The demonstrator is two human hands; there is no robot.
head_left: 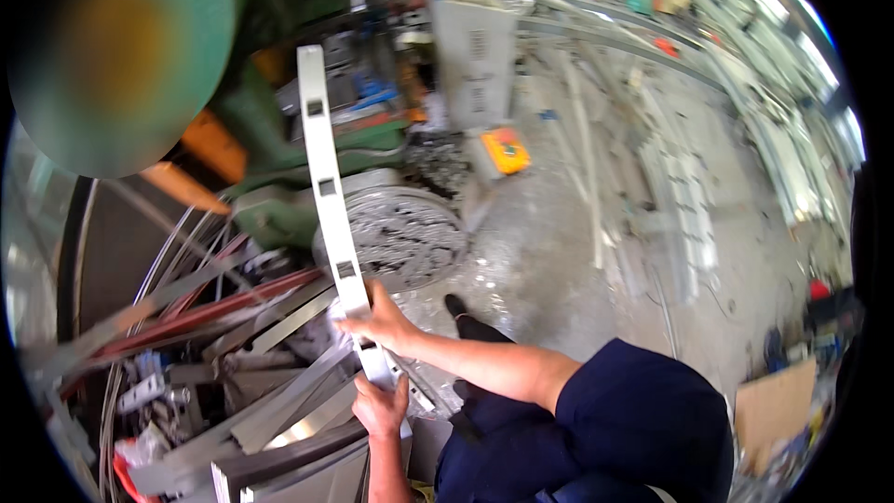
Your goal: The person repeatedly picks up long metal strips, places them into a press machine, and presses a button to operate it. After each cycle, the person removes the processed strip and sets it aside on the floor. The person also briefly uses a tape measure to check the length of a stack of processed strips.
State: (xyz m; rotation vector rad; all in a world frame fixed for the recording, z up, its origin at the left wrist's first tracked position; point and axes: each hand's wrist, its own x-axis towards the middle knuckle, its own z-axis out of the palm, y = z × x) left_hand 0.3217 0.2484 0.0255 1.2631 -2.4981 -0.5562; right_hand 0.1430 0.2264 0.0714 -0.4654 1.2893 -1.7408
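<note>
A long, pale metal bar [321, 149] with square holes along its face slants up and away from me, its far end beside a green machine. My right hand [380, 319] is closed around the bar's lower part, just below one of the holes. Nearer to me, my left hand [380, 407] grips the same bar close to its near end. Under the bar's middle stands a round container [410, 237] with metal shavings in it. A heap of loose metal strips and offcuts [270, 345] lies left of my hands.
The green machine [275, 144] stands at the upper left. A grey cabinet [475, 65] is ahead, with a yellow-and-red box [506, 151] on the floor before it. Long metal profiles [689, 205] lie along the right. A brown board [775, 405] stands at the lower right.
</note>
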